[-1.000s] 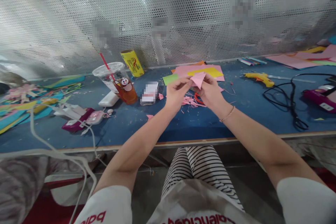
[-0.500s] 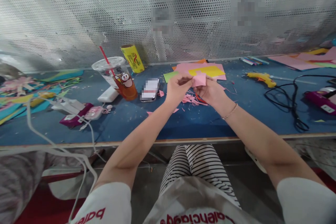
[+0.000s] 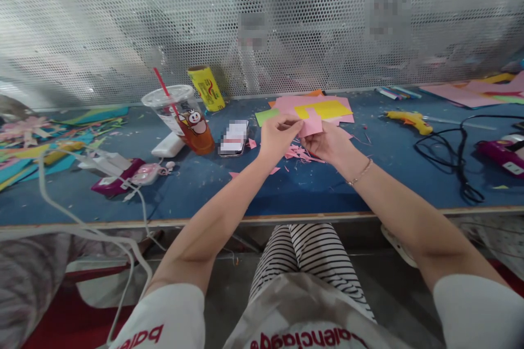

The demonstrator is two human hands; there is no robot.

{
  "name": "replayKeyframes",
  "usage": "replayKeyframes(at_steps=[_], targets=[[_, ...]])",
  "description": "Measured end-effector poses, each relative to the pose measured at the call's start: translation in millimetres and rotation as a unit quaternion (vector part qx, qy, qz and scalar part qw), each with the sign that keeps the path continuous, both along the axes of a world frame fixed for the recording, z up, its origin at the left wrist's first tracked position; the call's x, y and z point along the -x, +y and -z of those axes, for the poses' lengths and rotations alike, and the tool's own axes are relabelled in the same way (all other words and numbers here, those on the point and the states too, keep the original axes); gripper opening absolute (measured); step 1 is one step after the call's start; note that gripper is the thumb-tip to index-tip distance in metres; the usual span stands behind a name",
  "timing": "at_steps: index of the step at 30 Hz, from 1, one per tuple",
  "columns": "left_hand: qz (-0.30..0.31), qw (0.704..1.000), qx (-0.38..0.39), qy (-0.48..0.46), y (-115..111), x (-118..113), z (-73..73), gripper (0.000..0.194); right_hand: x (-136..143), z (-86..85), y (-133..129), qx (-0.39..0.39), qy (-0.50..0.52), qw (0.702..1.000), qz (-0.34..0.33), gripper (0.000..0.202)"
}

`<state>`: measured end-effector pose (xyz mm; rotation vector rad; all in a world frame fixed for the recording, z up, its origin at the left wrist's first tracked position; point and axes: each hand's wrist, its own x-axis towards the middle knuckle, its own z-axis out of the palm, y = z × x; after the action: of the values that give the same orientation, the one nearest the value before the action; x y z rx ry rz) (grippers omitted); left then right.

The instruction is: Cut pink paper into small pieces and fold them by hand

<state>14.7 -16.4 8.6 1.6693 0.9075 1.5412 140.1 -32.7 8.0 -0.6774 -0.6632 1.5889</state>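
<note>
A small piece of pink paper (image 3: pixel 312 124) is up above the table between my two hands. My left hand (image 3: pixel 279 133) pinches its left edge between thumb and fingers. At its right edge, my right hand (image 3: pixel 331 146) has its fingers curled behind and below the sheet; the paper partly hides them. Beneath the hands lies a heap of pink paper scraps (image 3: pixel 298 154), with something red partly showing beside it. Just beyond are stacked coloured sheets, a yellow sheet (image 3: pixel 338 109) on top of a larger pink sheet (image 3: pixel 286 102).
Left of my hands are a phone (image 3: pixel 234 138), a drink cup (image 3: pixel 192 125) with a red straw, a yellow cardboard tube (image 3: pixel 207 88) and a purple power strip (image 3: pixel 117 179) with cables. A yellow glue gun (image 3: pixel 411 121) and black cord (image 3: pixel 460 169) lie to the right. Behind stands a perforated metal panel (image 3: pixel 303 27).
The pink paper has turned slightly between my hands, and its shape shows a little larger. My right fingers have shifted slightly lower. The rest of the table is unchanged.
</note>
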Motion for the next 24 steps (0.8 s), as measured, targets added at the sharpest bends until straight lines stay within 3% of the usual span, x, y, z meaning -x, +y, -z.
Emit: replayKeyframes(at_steps=[5,15,24], targets=[[-0.018,0.999,-0.018,0.047,-5.2,-1.6,-1.3,0.006,2.7,3.6,1.4,-0.023,-0.019,1.0,0.006,0.002],[-0.044,0.991,-0.086,0.093,-6.3,-3.2,2.1,0.007,5.6,12.6,4.3,-0.102,-0.066,0.992,0.017,0.016],[-0.037,0.995,-0.063,0.071,-0.4,-4.1,9.8,0.007,13.1,23.4,13.4,-0.163,-0.097,0.98,0.065,0.023]])
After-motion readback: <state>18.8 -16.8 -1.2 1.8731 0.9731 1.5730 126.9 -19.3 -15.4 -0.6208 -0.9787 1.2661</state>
